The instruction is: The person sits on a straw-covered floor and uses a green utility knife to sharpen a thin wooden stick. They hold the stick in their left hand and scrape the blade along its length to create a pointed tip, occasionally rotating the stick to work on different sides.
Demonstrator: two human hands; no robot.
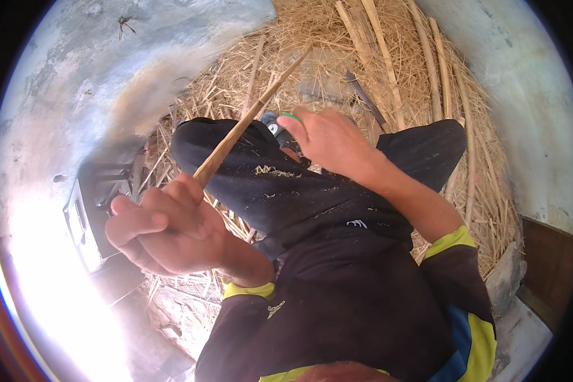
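My left hand (172, 223) is raised at the left, pinching the thick end of a long, tapering wooden stick (235, 130). The stick slants up and away to the right, its thin tip over the straw. Above my crossed legs, my right hand (334, 141) is closed in a fist, apart from the stick. A small green end (291, 116) of something shows beside its thumb; the rest is hidden in the fist. Pale shavings (274, 171) lie on my dark trousers (248, 184).
Straw (293, 25) covers the floor around my legs. Several long poles (420, 51) lie at the far right, and a dark flat strip (366, 99) rests on the straw. Pale walls (108, 70) curve along both sides. A dark-framed object (86, 210) stands at the left.
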